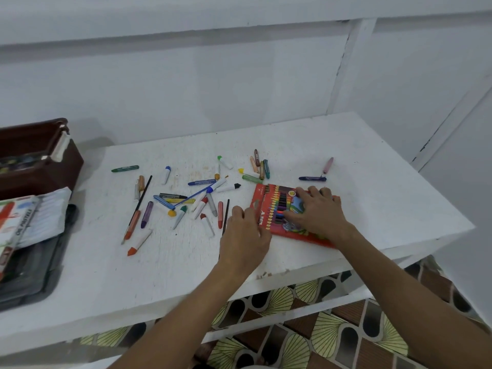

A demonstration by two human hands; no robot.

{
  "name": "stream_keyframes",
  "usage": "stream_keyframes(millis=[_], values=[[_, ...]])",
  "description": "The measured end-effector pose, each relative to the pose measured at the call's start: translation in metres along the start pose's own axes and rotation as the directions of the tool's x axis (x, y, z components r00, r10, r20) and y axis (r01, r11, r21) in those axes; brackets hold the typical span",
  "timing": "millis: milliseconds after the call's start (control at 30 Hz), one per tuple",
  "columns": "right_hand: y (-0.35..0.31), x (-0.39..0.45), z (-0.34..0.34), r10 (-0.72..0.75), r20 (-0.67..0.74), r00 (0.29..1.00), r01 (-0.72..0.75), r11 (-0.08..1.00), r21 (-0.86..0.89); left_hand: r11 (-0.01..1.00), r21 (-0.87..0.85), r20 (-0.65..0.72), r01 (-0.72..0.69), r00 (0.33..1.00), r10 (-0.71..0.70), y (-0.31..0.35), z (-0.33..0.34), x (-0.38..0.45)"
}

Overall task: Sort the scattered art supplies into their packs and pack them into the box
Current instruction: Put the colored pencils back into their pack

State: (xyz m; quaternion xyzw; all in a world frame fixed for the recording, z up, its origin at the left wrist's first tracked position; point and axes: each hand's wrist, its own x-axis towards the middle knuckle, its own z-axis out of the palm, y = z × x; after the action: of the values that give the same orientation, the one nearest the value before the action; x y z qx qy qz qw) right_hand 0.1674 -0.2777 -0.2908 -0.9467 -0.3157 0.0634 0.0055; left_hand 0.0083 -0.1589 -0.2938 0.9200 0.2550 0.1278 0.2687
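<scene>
A single wide-angle view comes from the person's head, looking forward and steeply down over the white painted wooden table (306, 155), whose top fills the middle of the frame. The table's near edge runs towards 6 o'clock, with the patterned floor tiles (332, 339) showing beneath it, and the white panelled wall (213, 83) rises at 12 o'clock. The camera sits close, both forearms entering from the bottom edge. Straight lines bend towards the borders, and the dark brown plastic box (40, 161) at 9 o'clock is cut by the frame.
</scene>
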Motion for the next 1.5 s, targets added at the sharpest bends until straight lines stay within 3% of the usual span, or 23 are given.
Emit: stream_keyframes(millis=[100,233,333,400,467,600,733,867,967,1200,1367,1500], values=[[-0.005,0.001,-0.004,0.062,0.044,0.997,-0.061,0.997,-0.037,0.992,0.019,0.140,0.127,0.982,-0.128,0.000,0.002,0.005],[-0.010,-0.009,-0.006,0.154,0.003,0.988,-0.154,0.988,0.000,0.983,-0.072,0.157,0.168,0.975,-0.155,0.005,0.002,0.014],[-0.004,-0.013,0.000,0.187,0.001,0.982,-0.182,0.951,0.250,0.961,-0.211,0.180,0.179,0.973,-0.142,0.005,0.002,0.019],[0.003,-0.016,0.000,0.166,0.079,0.983,-0.180,0.790,0.587,0.913,-0.349,0.184,0.212,0.971,-0.156,0.003,-0.001,0.019],[0.007,-0.021,-0.006,0.111,0.136,0.984,-0.176,0.590,0.788,0.824,-0.503,0.197,0.260,0.963,-0.184,0.003,-0.003,0.017],[0.002,-0.027,-0.022,-0.002,0.218,0.976,-0.210,0.256,0.944,0.630,-0.710,0.167,0.315,0.944,-0.284,0.003,-0.014,0.021],[-0.018,-0.019,-0.032,-0.055,0.144,0.988,-0.138,0.099,0.985,0.535,-0.779,0.166,0.328,0.930,-0.328,-0.010,-0.047,0.034],[-0.062,-0.002,-0.048,-0.137,0.090,0.986,-0.083,0.054,0.995,0.475,-0.831,0.189,0.290,0.950,-0.249,-0.045,-0.097,0.044],[-0.109,0.014,-0.060,-0.287,0.028,0.958,-0.015,0.045,0.999,0.464,-0.850,0.109,0.251,0.944,-0.311,-0.082,-0.138,0.046],[-0.252,0.052,-0.101,-0.635,-0.008,0.772,0.097,0.106,0.990,0.531,-0.833,-0.104,0.153,0.900,-0.423,-0.169,-0.259,0.035],[-0.377,0.095,-0.144,-0.742,-0.038,0.670,0.225,0.154,0.962,0.553,-0.826,-0.232,0.112,0.826,-0.514,-0.237,-0.357,0.033],[-0.469,0.136,-0.173,-0.704,-0.083,0.705,0.316,0.207,0.926,0.501,-0.857,-0.223,0.119,0.791,-0.570,-0.291,-0.429,0.045]])
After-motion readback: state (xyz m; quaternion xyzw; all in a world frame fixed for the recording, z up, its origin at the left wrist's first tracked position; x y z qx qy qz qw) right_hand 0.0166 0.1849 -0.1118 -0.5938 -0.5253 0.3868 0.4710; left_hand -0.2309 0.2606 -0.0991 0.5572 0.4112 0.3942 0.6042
